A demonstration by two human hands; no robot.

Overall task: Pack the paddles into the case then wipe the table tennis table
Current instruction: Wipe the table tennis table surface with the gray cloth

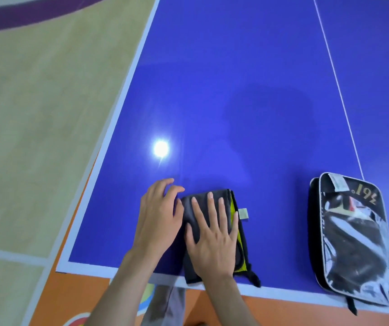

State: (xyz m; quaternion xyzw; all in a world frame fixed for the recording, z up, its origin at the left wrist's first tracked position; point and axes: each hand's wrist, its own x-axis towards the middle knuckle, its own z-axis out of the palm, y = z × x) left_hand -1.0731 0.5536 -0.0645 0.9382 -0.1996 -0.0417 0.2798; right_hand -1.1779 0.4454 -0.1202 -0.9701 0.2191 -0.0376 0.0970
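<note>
A folded dark grey cloth (233,234) with a yellow-green inner layer and a small tag lies near the front edge of the blue table tennis table (235,102). My right hand (212,238) lies flat on top of it with fingers spread. My left hand (158,217) sits at the cloth's left edge, fingers loosely bent, fingertips touching the fabric. The black paddle case (353,238) with a clear plastic window lies closed at the right, near the front edge; dark paddle shapes show through the window.
White lines border the table at the left (127,83) and front (90,269); a thin white centre line (336,90) runs just left of the case. Wooden gym floor (36,114) lies to the left, orange flooring below.
</note>
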